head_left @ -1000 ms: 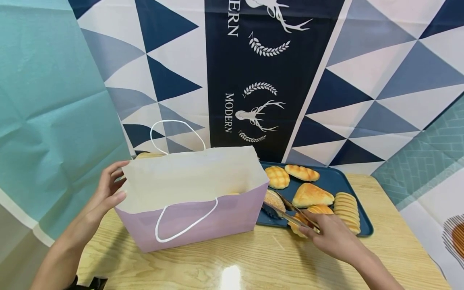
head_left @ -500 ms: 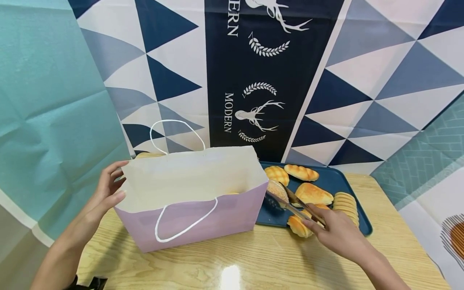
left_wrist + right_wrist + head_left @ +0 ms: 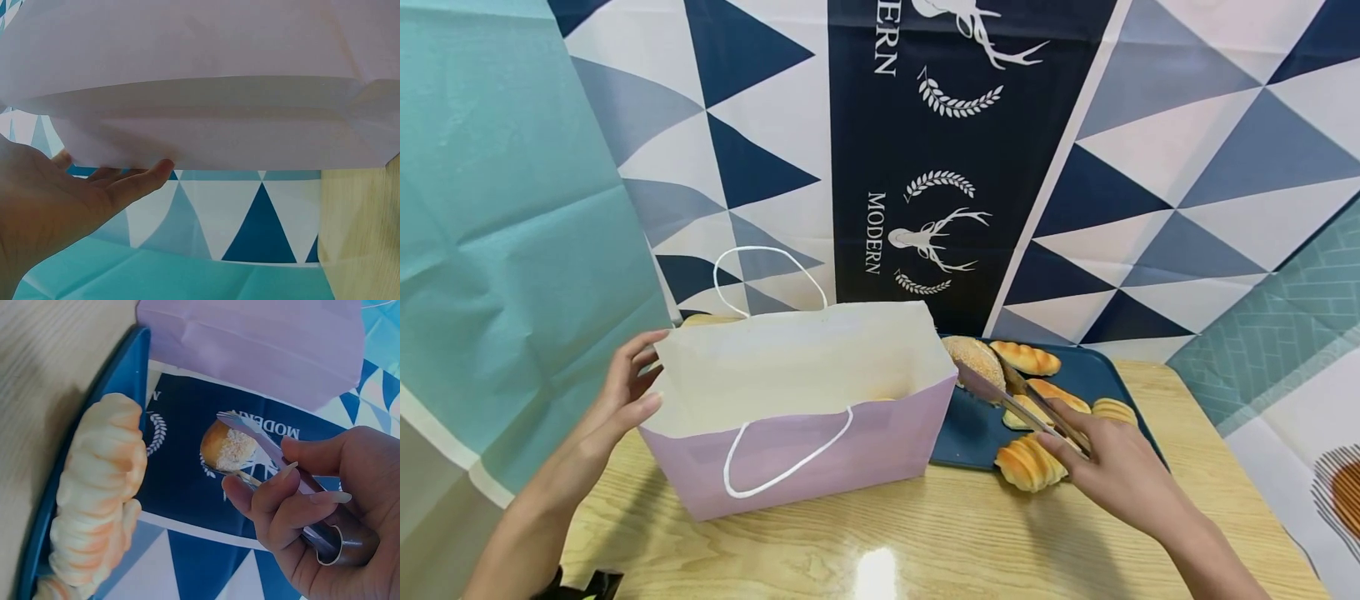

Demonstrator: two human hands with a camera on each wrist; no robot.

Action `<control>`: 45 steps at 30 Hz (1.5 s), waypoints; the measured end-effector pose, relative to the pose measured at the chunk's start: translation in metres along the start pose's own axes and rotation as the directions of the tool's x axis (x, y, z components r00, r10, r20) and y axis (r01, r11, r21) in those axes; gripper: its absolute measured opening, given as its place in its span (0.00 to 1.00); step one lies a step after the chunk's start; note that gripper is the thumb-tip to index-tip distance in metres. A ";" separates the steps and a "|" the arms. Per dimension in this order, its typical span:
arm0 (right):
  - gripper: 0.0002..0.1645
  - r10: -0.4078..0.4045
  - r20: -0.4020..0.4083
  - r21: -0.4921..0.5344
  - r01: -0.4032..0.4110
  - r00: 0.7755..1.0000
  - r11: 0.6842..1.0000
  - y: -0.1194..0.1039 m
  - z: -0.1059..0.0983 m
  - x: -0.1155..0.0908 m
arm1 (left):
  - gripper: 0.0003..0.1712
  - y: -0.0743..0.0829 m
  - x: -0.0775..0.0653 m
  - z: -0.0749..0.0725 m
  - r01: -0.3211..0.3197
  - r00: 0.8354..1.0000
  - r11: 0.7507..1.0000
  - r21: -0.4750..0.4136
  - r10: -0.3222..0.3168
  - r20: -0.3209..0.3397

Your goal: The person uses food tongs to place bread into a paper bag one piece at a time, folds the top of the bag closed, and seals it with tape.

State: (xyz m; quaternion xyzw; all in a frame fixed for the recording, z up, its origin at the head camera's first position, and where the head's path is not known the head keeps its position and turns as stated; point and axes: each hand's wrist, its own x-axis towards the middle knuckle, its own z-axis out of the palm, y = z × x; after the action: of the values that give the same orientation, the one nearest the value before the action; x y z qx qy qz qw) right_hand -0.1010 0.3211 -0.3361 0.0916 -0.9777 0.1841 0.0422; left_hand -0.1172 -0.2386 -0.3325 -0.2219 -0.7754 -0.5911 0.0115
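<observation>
My right hand (image 3: 1120, 471) grips metal food tongs (image 3: 979, 384). Between the tongs' tips is a round bun with pale crumbs on top (image 3: 976, 357), raised above the blue tray and close to the bag's right side. The right wrist view shows the same bun (image 3: 228, 449) clasped by the tongs, fingers curled round their handle. A lilac paper bag (image 3: 820, 468) with white cord handles stands with its mouth wide. My left hand (image 3: 616, 400) rests at its left edge, thumb and fingers spread along that side. Something yellowish shows inside the bag, mostly hidden.
Right of the bag, the blue tray (image 3: 962, 454) carries several breads, among them a long loaf (image 3: 1026, 358) and a ridged roll (image 3: 1030, 463) at its front edge. Another yellowish item (image 3: 707, 320) peeks out behind the bag. A patterned cloth hangs behind the wooden table (image 3: 790, 558).
My right hand has moved slightly right; the tongs' tips have risen, lifting the crumb-topped bun off the tray. The left hand and the bag stay where they were.
</observation>
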 end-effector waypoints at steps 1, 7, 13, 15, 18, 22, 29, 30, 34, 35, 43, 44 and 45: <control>0.37 -0.004 -0.010 0.005 0.005 1.000 1.000 -0.001 -0.002 0.000 | 0.39 0.000 0.000 0.000 0.000 1.000 1.000 -0.001 0.000 0.000; 0.38 -0.034 -0.051 0.024 0.035 0.998 0.999 -0.005 -0.011 0.001 | 0.39 0.002 0.001 0.000 -0.012 1.000 1.000 0.004 0.012 0.001; 0.39 -0.026 -0.066 0.032 0.028 0.997 0.999 -0.010 -0.021 0.003 | 0.39 0.002 0.001 0.000 -0.018 1.000 1.000 0.015 0.018 -0.002; 0.39 -0.023 -0.070 0.035 0.025 0.997 0.999 -0.012 -0.024 0.003 | 0.40 0.002 0.001 0.000 -0.018 1.000 1.000 0.018 0.018 -0.002; 0.39 -0.027 -0.085 0.031 0.030 0.996 0.999 -0.015 -0.028 0.004 | 0.40 0.002 0.001 0.000 -0.024 1.000 1.000 0.020 0.024 0.000; 0.38 -0.048 -0.124 0.024 0.052 0.991 0.998 -0.018 -0.032 0.004 | 0.40 0.002 0.002 0.000 -0.033 0.999 0.999 0.025 0.033 0.001; 0.35 -0.090 -0.207 0.022 0.097 0.974 0.995 -0.028 -0.040 0.001 | 0.41 0.002 0.001 0.000 -0.027 1.000 0.999 0.029 0.027 -0.001; 0.35 -0.099 -0.219 0.018 0.105 0.971 0.994 -0.030 -0.042 0.000 | 0.41 0.002 0.001 0.000 -0.024 1.000 0.999 0.030 0.024 -0.001; 0.34 -0.126 -0.260 0.012 0.133 0.957 0.991 -0.035 -0.047 0.000 | 0.41 0.002 0.000 0.000 -0.015 1.000 0.999 0.032 0.015 0.001; 0.34 -0.133 -0.269 0.010 0.141 0.954 0.990 -0.036 -0.048 0.000 | 0.41 0.002 0.000 0.000 -0.015 1.000 0.999 0.033 0.015 0.002; 0.33 -0.174 -0.290 -0.031 0.173 0.941 0.984 -0.048 -0.053 0.003 | 0.41 0.001 -0.001 0.000 -0.009 1.000 0.999 0.032 0.009 0.001; 0.33 -0.179 -0.292 -0.030 0.178 0.939 0.984 -0.050 -0.054 0.004 | 0.41 0.001 -0.001 0.000 -0.008 1.000 0.999 0.032 0.008 0.001; 0.33 -0.183 -0.293 -0.027 0.183 0.939 0.983 -0.052 -0.054 0.004 | 0.41 0.001 -0.001 0.000 -0.006 1.000 0.999 0.032 0.006 0.000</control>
State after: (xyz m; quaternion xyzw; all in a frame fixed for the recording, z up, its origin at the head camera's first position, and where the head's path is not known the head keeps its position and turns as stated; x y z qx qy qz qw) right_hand -0.0926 0.2926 -0.2673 0.1535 -0.9477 0.1913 0.2040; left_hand -0.1161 -0.2390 -0.3320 -0.2240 -0.7842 -0.5784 0.0167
